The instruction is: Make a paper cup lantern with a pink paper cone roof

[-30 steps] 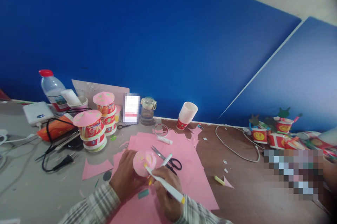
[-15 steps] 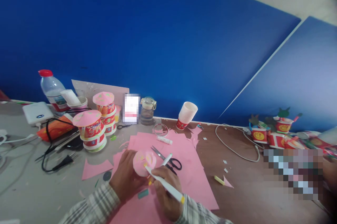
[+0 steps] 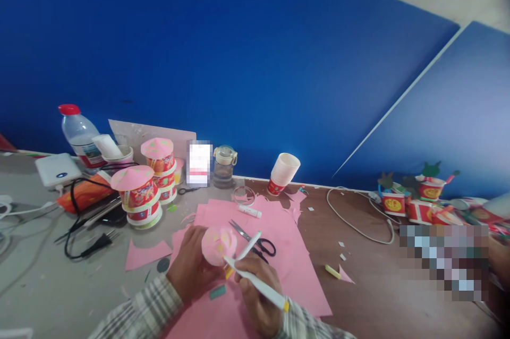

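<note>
My left hand (image 3: 193,264) is closed on a round pink paper cone (image 3: 214,245) with yellowish marks, tilted up toward me. In my right hand (image 3: 261,280) is a white marker (image 3: 268,291) with a yellow end, its tip at the cone's lower right edge. A small yellow piece (image 3: 229,273) shows between the hands; what it is I cannot tell. Just beyond my right hand lie black-handled scissors (image 3: 265,246) and a second white marker (image 3: 250,243) with a green tip. Pink paper sheets (image 3: 295,275) are spread beneath, with a grey-green block (image 3: 217,291) on them.
Stacked red paper bowls (image 3: 143,217) with pink cone tops stand at left, near a plastic bottle (image 3: 85,142) and cables. A glue stick (image 3: 249,211), water bottle (image 3: 223,169) and cup stack (image 3: 283,171) are further back. Decorated cups (image 3: 393,204) and another person's hand (image 3: 500,264) are at right.
The marker tip has moved from the middle of the pink cone to its lower right edge. My right hand has shifted slightly right, while my left still holds the cone.
</note>
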Available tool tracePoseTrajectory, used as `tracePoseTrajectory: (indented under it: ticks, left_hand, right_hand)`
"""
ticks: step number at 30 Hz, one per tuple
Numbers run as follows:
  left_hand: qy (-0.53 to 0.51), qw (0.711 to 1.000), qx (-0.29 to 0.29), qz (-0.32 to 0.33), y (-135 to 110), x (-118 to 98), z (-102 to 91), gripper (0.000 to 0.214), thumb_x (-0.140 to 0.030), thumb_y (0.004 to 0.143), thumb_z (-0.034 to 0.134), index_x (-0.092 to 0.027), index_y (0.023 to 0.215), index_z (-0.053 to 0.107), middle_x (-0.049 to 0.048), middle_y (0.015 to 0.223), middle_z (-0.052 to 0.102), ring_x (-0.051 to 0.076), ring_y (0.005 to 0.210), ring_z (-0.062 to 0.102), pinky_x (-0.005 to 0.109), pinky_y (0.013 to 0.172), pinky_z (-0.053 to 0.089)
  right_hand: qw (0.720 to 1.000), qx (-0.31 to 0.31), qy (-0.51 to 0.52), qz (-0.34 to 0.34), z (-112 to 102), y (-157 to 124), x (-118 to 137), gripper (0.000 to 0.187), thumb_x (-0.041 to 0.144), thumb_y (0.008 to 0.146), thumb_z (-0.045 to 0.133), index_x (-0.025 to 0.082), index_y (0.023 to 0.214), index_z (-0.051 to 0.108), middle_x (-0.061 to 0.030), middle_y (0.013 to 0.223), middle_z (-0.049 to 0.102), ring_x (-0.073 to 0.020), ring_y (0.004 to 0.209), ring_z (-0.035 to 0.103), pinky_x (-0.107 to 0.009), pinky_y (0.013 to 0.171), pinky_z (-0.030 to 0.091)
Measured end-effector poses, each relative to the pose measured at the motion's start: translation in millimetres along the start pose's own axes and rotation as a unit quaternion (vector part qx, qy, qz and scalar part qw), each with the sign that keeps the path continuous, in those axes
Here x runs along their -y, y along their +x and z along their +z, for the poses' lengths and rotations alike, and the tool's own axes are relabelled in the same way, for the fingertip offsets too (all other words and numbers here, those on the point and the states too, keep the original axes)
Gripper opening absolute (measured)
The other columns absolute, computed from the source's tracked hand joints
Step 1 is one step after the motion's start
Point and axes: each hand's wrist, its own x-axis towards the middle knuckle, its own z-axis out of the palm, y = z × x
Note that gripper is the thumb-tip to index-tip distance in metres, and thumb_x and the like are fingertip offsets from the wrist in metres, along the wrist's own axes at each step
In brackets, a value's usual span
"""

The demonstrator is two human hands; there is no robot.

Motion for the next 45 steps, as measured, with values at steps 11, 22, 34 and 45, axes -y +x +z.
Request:
tracePoseTrajectory:
  ticks: [11, 22, 34, 45]
  left_hand:
    - [0.012, 1.0, -0.006, -0.021, -0.6, 4.9, 1.0, 0.042, -0.04, 0.043, 0.07, -0.027, 0.08, 0.054, -0.0003, 0.073, 0.058, 0.025, 0.071, 0.052, 0.041, 0.065, 0.044]
    - [0.019, 1.0, -0.006, -0.007, -1.1, 5.4, 0.7, 0.043, -0.036, 0.044, 0.071, -0.029, 0.082, 0.053, -0.0015, 0.073, 0.058, 0.024, 0.07, 0.052, 0.039, 0.064, 0.044]
    - [0.011, 1.0, -0.005, -0.009, -1.6, 7.2, 1.6, 0.044, -0.032, 0.041, 0.071, -0.028, 0.082, 0.054, -0.0014, 0.073, 0.057, 0.024, 0.071, 0.052, 0.04, 0.065, 0.043]
    - [0.013, 1.0, -0.006, -0.008, -1.5, 7.0, 2.0, 0.041, -0.032, 0.041, 0.071, -0.028, 0.078, 0.054, -0.0027, 0.071, 0.056, 0.023, 0.069, 0.051, 0.039, 0.064, 0.042]
  right_hand:
    - [0.998, -0.023, -0.052, -0.008, 1.4, -1.2, -5.0, 0.016, 0.024, 0.086, 0.049, 0.021, 0.09, 0.064, -0.0003, 0.065, 0.067, -0.0165, 0.053, 0.065, -0.024, 0.049, 0.054]
    - [0.998, -0.029, -0.062, -0.008, 2.4, -1.0, -7.5, 0.016, 0.024, 0.086, 0.048, 0.022, 0.089, 0.064, -0.0008, 0.065, 0.068, -0.0172, 0.053, 0.066, -0.024, 0.048, 0.055]
    - [0.998, -0.024, -0.061, -0.014, 3.4, 1.1, -5.4, 0.015, 0.021, 0.085, 0.048, 0.021, 0.088, 0.063, -0.0004, 0.065, 0.068, -0.0167, 0.052, 0.066, -0.023, 0.046, 0.054]
    - [0.999, -0.003, -0.035, -0.018, 6.0, 1.4, -4.0, 0.014, 0.017, 0.083, 0.05, 0.02, 0.091, 0.062, 0.0, 0.067, 0.066, -0.0159, 0.054, 0.064, -0.023, 0.051, 0.053]
